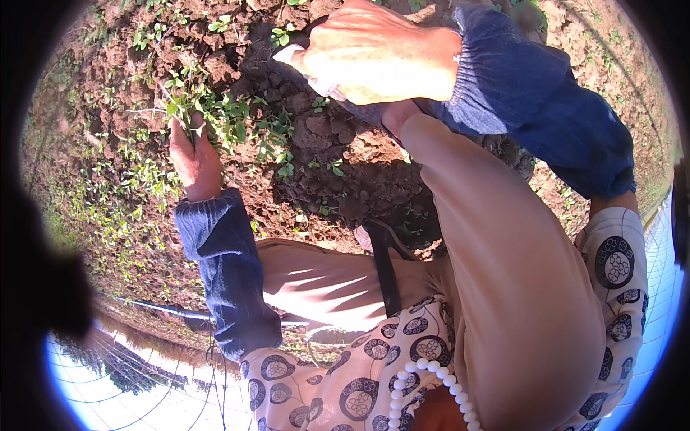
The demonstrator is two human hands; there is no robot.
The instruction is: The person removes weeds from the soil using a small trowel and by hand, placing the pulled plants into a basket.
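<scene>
Head view: our left grip [195, 165] is pinched on green sprigs [176, 108] over clumpy, part-sunlit soil [374, 149] outdoors; our right grip [377, 61] hides its fingertips, so we can't tell what it's clamped on.

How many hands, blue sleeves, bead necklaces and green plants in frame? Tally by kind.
Hands: 2 (left hand, right hand)
Blue sleeves: 2 (left sleeve, right sleeve)
Bead necklace: 1
Total: 5, leaving out the green plants, too crowded to count.

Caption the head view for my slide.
Left hand at leafy green plants, right hand above clumpy brown soil.
</scene>
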